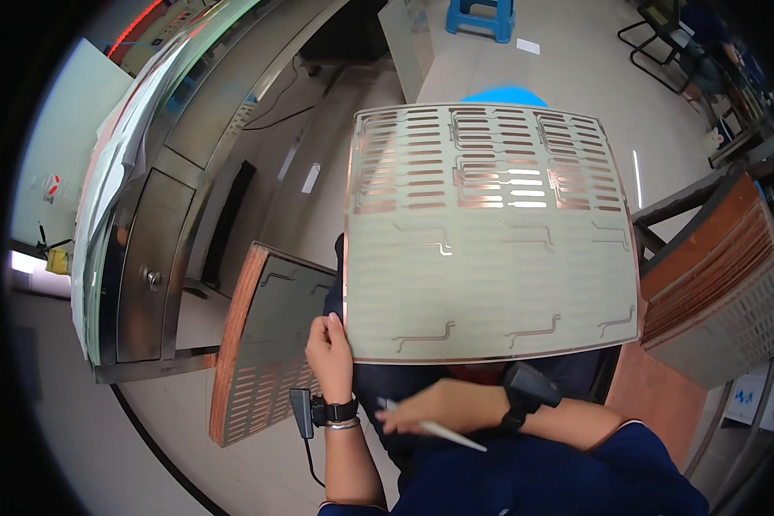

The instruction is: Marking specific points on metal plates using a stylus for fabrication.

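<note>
A large pale-green circuit board panel with copper traces rests tilted over my lap. My left hand is closed on its lower left edge, thumb on top. Below the panel's near edge, my right hand is closed around a slim white pen-like tool, apart from the panel. Motion blurs the right fingers, and the tool's exact kind cannot be made out. Both wrists carry dark strapped devices.
Stacked copper-edged panels lean at left, beside a metal cabinet topped with papers. At right, another stack of panels stands on a rack. A blue stool and a chair stand farther off.
</note>
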Motion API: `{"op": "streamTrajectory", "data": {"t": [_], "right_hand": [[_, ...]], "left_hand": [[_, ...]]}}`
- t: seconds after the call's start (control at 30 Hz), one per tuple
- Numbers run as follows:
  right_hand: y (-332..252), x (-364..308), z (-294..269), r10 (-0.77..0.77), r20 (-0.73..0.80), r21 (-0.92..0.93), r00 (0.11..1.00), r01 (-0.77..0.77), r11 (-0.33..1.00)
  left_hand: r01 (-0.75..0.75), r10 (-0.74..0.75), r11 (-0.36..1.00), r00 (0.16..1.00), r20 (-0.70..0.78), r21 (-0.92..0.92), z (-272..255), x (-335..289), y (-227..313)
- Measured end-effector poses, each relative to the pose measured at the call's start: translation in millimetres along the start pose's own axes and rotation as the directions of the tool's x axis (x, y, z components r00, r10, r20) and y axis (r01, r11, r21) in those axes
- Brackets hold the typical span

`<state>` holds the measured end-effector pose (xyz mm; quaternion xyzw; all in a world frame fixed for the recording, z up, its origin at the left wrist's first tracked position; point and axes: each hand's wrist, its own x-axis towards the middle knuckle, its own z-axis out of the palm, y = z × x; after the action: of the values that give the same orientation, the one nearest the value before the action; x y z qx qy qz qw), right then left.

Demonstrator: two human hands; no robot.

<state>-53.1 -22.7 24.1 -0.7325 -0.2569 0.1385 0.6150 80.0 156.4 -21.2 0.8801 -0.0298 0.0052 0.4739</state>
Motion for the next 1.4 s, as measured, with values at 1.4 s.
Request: {"op": "streamTrajectory", "data": {"t": [1.4], "right_hand": [[24,-309,-133,0.192,-0.981,0.165,-0.022,-0.607,0.777]], "left_hand": [[0.591,-0.347,0.743,0.741,0.575,-0.313,-28,-89,9]]}}
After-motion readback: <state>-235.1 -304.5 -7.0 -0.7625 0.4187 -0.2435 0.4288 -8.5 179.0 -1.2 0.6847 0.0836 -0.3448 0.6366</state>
